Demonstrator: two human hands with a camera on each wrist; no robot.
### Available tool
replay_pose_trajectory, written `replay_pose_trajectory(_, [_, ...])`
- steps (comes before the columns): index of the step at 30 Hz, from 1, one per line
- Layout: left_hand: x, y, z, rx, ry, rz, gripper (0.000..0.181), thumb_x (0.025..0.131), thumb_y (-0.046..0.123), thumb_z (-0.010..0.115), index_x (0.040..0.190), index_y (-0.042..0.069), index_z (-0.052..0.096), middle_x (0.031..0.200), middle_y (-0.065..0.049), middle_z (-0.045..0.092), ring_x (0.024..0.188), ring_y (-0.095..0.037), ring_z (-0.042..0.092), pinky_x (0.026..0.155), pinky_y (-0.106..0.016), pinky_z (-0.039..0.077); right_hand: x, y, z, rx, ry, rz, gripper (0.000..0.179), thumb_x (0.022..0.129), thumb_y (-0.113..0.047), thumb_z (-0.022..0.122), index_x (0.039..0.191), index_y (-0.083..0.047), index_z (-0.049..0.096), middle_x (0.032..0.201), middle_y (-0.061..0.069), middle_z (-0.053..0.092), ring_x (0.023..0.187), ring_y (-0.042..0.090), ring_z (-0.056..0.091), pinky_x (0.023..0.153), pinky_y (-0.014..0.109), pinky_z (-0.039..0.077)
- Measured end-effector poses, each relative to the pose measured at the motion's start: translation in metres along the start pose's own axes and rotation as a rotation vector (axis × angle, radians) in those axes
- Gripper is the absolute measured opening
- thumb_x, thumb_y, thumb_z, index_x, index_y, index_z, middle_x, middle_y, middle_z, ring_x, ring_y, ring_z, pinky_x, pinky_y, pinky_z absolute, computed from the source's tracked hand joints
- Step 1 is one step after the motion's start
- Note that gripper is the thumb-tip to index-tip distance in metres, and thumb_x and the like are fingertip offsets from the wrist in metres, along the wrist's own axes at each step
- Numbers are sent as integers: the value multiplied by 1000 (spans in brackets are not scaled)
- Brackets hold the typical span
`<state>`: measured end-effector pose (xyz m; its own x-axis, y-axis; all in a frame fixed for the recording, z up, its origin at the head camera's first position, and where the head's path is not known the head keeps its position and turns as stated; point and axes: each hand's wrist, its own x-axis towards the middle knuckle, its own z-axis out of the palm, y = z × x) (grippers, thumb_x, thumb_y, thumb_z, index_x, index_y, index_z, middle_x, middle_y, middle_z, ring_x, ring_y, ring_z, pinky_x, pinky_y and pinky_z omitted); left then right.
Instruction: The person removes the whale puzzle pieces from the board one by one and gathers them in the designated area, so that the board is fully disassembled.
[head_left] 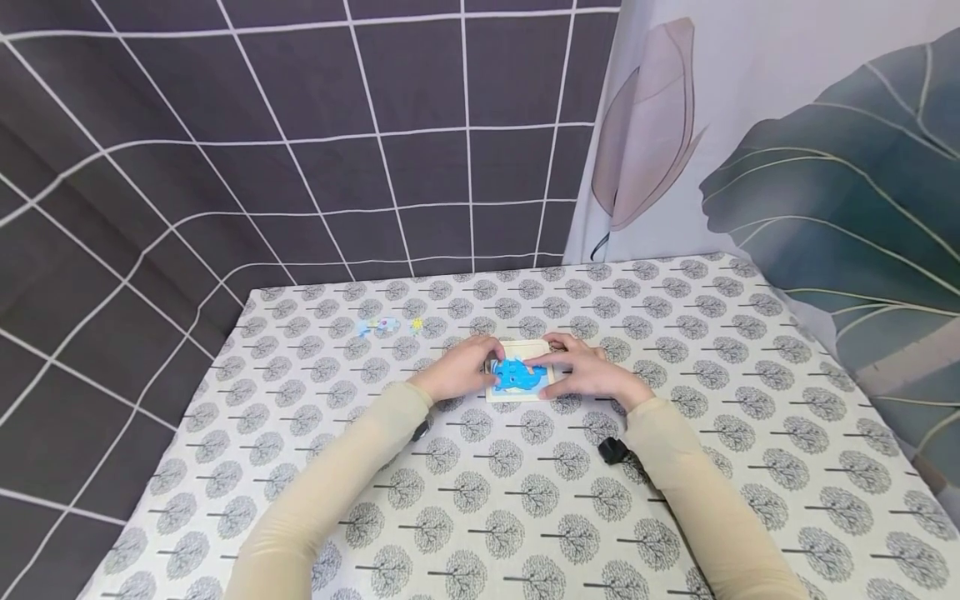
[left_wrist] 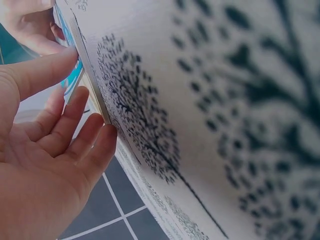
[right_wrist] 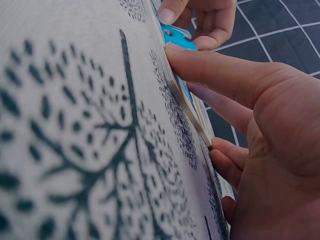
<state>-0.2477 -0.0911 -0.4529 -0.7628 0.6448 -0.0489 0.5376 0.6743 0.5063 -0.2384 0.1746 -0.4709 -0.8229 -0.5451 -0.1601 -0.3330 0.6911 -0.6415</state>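
Observation:
In the head view a small pale wooden puzzle board (head_left: 517,397) lies on the cloth with bright blue puzzle pieces (head_left: 519,377) in its middle. My left hand (head_left: 461,369) holds the board's left end, its thumb at the blue pieces. From the other side my right hand (head_left: 588,373) grips the right end, thumb at the near corner and one finger reaching onto the blue. The right wrist view shows the right thumb on the board's edge (right_wrist: 192,115) and fingertips along its end. Whether any blue piece is lifted, I cannot tell.
Beyond the left hand lie a few loose pieces, light blue (head_left: 385,323) and yellow (head_left: 417,323). A tree-print cloth (head_left: 510,500) covers the table. Behind it hang a dark grid curtain (head_left: 420,167) and a pale leaf-patterned curtain (head_left: 750,100).

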Motion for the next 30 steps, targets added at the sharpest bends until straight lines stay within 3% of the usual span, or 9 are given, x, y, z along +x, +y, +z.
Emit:
replay_pose_trajectory(15, [-3,3,4,5,1,29,31,90,18,76,116,12,61,119,-4,63,110,-21,58,102,-39,47,-8,0,4,29,12,12,65,80,-46,81,139,-26,62,164,15,19,149,42,13,110,73,9])
replay_pose_trajectory(30, [-5,-1,1,34,28,45,37,90,20,76,123,8,64,120,-6,64,111,-22,60,103,-39,47,-2,-1,2,-12,8,-8,65,81,-48,79,139,-26,62,164,15,20,149,42,15,110,72,12])
